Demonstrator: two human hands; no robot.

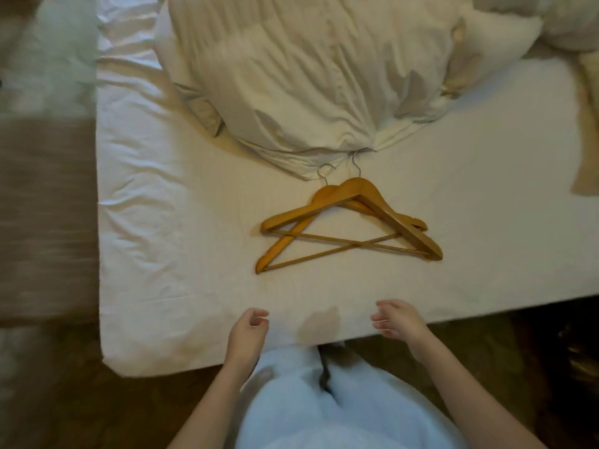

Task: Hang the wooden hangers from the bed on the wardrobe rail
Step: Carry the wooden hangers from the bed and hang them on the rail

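Two wooden hangers lie crossed on the white bed sheet [194, 254]. The upper hanger [393, 215] rests over the lower hanger [285, 243]. Their metal hooks [356, 163] point away from me, toward a rumpled duvet. My left hand [249, 332] hovers over the bed's near edge with fingers loosely curled and nothing in it. My right hand [397, 319] is at the same edge, fingers also curled and empty. Both hands are short of the hangers and apart from them. No wardrobe rail is in view.
A bunched white duvet [308, 76] covers the far part of the bed, touching the hooks. A pillow [570, 24] lies at the far right. Brown carpet [48, 400] runs along the left and near sides. My light blue clothing [324, 409] fills the bottom.
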